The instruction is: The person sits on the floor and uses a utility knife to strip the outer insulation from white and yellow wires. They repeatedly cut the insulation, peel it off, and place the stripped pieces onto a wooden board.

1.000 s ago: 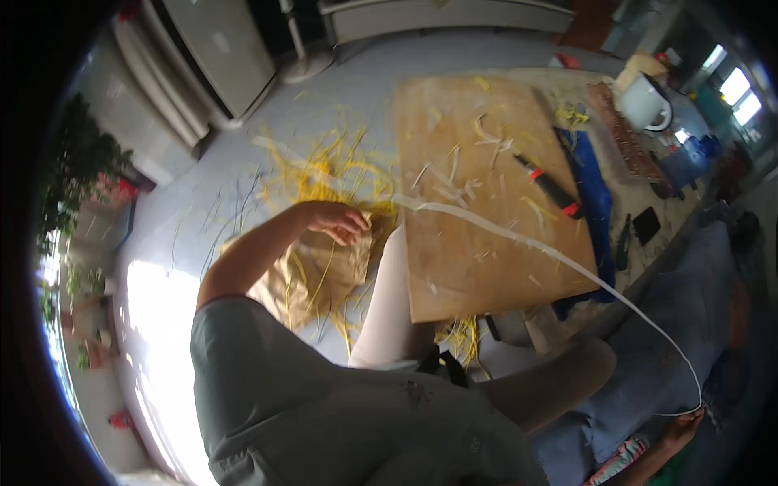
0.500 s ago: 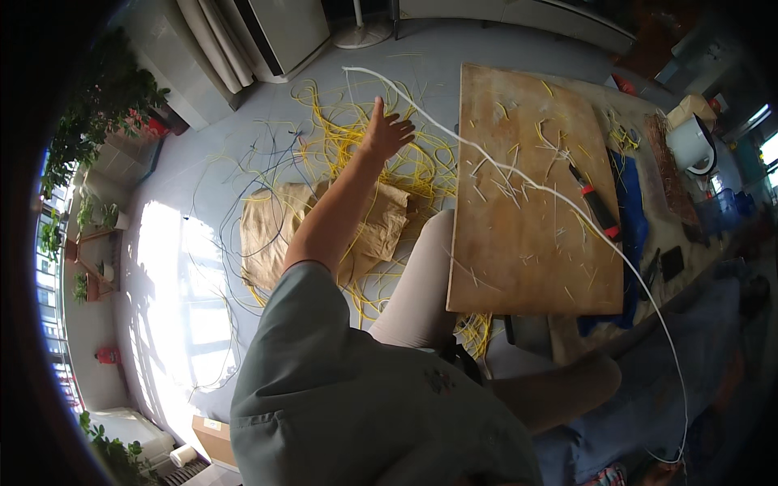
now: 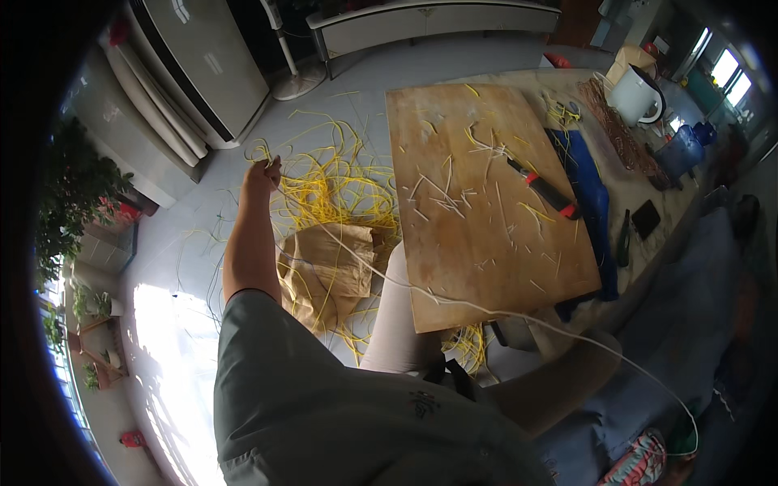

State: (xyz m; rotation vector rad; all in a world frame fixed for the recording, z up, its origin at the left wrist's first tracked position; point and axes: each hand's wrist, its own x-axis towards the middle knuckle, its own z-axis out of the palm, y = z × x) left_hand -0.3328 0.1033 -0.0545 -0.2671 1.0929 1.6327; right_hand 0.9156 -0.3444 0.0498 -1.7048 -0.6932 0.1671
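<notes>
My left hand (image 3: 266, 172) is stretched out far to the left, above the floor, with its fingers closed on a white cable (image 3: 494, 311). From the hand the cable runs slack past my knee, over the near edge of a wooden board (image 3: 519, 275), and curves down to the lower right. A dim skin-toned patch near the cable there may be my right hand (image 3: 682, 467); its fingers cannot be made out. Behind my left hand, tangled yellow wires (image 3: 324, 190) lie on the floor. A red-and-black cutter-like tool (image 3: 551, 196) rests on the board among white and yellow scraps.
A brown paper sack (image 3: 324, 263) lies beside my leg. The board sits on a stone-like table (image 3: 640, 190) with a blue cloth (image 3: 582, 174), a white mug-shaped container (image 3: 634, 94) and a reddish wire bundle (image 3: 612, 121). A stand base (image 3: 298, 83) stands beyond the yellow wires.
My left hand has moved left and down, from spread fingers to closed on the cable. The cable has shifted from across the board's middle to its near edge. The view has turned.
</notes>
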